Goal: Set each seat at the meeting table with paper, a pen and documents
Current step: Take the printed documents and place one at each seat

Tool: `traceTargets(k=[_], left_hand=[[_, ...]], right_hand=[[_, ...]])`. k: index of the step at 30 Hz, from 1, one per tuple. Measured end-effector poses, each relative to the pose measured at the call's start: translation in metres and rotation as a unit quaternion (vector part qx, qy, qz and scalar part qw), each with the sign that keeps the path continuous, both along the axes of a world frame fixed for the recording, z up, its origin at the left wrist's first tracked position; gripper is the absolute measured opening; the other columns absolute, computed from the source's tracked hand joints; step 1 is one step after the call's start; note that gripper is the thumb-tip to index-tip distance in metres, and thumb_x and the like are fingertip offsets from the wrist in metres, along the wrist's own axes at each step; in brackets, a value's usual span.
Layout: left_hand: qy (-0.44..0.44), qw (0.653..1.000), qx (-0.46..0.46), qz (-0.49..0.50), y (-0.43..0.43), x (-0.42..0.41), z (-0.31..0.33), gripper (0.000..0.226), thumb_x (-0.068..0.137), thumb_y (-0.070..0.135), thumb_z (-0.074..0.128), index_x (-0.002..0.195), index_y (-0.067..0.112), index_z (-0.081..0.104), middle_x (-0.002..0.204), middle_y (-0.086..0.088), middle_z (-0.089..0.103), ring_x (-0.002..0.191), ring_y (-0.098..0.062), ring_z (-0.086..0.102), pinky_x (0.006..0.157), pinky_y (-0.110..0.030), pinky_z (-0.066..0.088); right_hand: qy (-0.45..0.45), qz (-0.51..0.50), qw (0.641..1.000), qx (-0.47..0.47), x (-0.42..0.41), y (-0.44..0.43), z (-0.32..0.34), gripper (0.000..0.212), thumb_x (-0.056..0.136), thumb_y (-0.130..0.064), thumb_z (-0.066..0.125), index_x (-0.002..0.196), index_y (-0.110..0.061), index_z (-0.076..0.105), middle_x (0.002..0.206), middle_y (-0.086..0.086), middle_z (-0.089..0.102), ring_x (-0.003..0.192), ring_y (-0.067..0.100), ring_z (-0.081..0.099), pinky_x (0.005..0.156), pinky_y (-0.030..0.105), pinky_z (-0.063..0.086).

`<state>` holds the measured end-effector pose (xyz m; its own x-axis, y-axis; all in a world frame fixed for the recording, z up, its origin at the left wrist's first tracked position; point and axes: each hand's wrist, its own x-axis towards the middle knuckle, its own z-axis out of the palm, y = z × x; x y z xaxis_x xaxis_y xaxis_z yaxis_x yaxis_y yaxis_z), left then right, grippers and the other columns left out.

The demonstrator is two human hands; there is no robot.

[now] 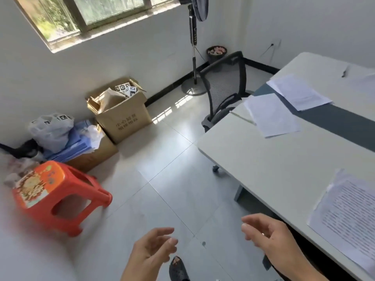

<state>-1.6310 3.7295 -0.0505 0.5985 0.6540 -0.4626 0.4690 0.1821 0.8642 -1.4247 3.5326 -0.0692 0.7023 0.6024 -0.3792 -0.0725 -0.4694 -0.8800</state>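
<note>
The white meeting table [263, 159] fills the right side, with a grey strip down its middle. A printed document [347, 218] lies at the near seat by the table edge. A second set of sheets [272, 115] lies in front of the black mesh chair [225, 92], with a thin pale pen-like stick [242, 117] just left of it. Across the grey strip is another set of sheets [298, 92], and a dark pen [344, 73] lies farther back. My left hand [150, 254] and my right hand [269, 238] hover over the floor, empty, fingers loosely apart.
An orange plastic stool [52, 195] stands on the tiled floor at the left. Cardboard boxes [121, 114], a plastic bag [50, 130] and blue folders [75, 147] sit along the wall. A standing fan [193, 57] and a waste bin [216, 53] are in the far corner.
</note>
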Motion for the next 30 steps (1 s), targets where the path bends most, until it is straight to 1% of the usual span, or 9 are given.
traceTargets(k=[4,7,9,15,20,21,24,28,30], left_hand=[[-0.006,0.999,0.03,0.019,0.093,-0.024,0.01,0.055,0.053,0.049,0.072,0.096,0.015,0.07,0.085,-0.012,0.076,0.078,-0.025,0.072,0.064,-0.027,0.055],[-0.008,0.998,0.043,0.035,0.155,-0.031,0.018,0.047,0.057,0.041,0.074,0.095,0.014,0.07,0.084,-0.011,0.076,0.081,-0.03,0.071,0.064,-0.029,0.054],[-0.011,0.998,0.043,0.041,0.188,-0.026,0.017,0.053,0.053,0.045,0.073,0.095,0.013,0.07,0.084,-0.01,0.076,0.079,-0.027,0.072,0.065,-0.03,0.054],[-0.004,1.0,0.018,0.021,0.277,0.035,0.0,0.063,0.05,0.048,0.073,0.1,0.009,0.069,0.086,-0.009,0.077,0.079,-0.023,0.073,0.066,-0.03,0.056],[-0.013,0.999,0.031,0.009,0.379,0.114,0.004,0.091,0.027,0.075,0.079,0.095,0.015,0.07,0.087,-0.009,0.077,0.08,-0.023,0.073,0.064,-0.027,0.054],[-0.012,0.999,0.036,0.008,0.402,0.131,0.006,0.089,0.03,0.073,0.08,0.096,0.015,0.07,0.088,-0.009,0.077,0.08,-0.024,0.073,0.063,-0.027,0.054],[-0.022,0.999,0.046,-0.003,0.466,0.188,0.026,0.059,0.054,0.047,0.077,0.099,0.012,0.069,0.088,-0.008,0.077,0.085,-0.029,0.072,0.067,-0.028,0.055],[-0.036,0.998,0.057,-0.014,0.532,0.256,0.035,0.061,0.054,0.053,0.07,0.101,0.013,0.069,0.089,-0.009,0.077,0.081,-0.023,0.073,0.069,-0.031,0.057],[-0.035,0.998,0.051,-0.014,0.562,0.288,0.031,0.047,0.072,0.048,0.073,0.102,0.012,0.069,0.089,-0.009,0.077,0.081,-0.023,0.073,0.069,-0.031,0.057]], right_hand=[[0.006,0.004,1.0,0.021,-0.013,0.099,0.007,0.008,0.084,-0.014,0.072,0.088,-0.02,0.073,0.075,-0.001,0.075,0.068,0.012,0.07,0.061,0.026,0.053],[0.019,0.005,0.999,0.034,-0.018,0.157,0.012,0.009,0.083,-0.014,0.072,0.09,-0.019,0.073,0.077,-0.002,0.076,0.069,0.013,0.071,0.059,0.024,0.052],[0.027,-0.003,0.999,0.038,-0.012,0.187,0.014,0.009,0.083,-0.012,0.072,0.089,-0.019,0.073,0.077,-0.001,0.076,0.069,0.015,0.071,0.06,0.025,0.052],[0.019,-0.032,0.999,0.04,0.044,0.272,0.0,0.01,0.083,-0.009,0.071,0.088,-0.018,0.073,0.077,0.001,0.076,0.068,0.015,0.07,0.057,0.02,0.052],[0.021,-0.068,0.996,0.05,0.123,0.365,-0.014,0.009,0.084,-0.008,0.069,0.088,-0.015,0.073,0.075,0.003,0.075,0.067,0.016,0.07,0.056,0.022,0.052],[0.021,-0.067,0.996,0.052,0.141,0.386,-0.013,0.008,0.085,-0.011,0.069,0.09,-0.016,0.073,0.076,0.001,0.075,0.069,0.016,0.07,0.059,0.025,0.052],[0.011,-0.056,0.996,0.067,0.192,0.453,0.004,0.008,0.085,-0.016,0.069,0.092,-0.019,0.072,0.08,-0.001,0.076,0.072,0.016,0.07,0.062,0.027,0.052],[-0.015,-0.03,0.996,0.08,0.26,0.53,0.03,0.009,0.085,-0.019,0.069,0.093,-0.021,0.072,0.082,0.0,0.075,0.073,0.015,0.07,0.061,0.024,0.053],[-0.026,-0.026,0.996,0.084,0.29,0.56,0.037,0.01,0.084,-0.022,0.069,0.093,-0.023,0.072,0.083,-0.002,0.075,0.074,0.012,0.07,0.064,0.021,0.053]])
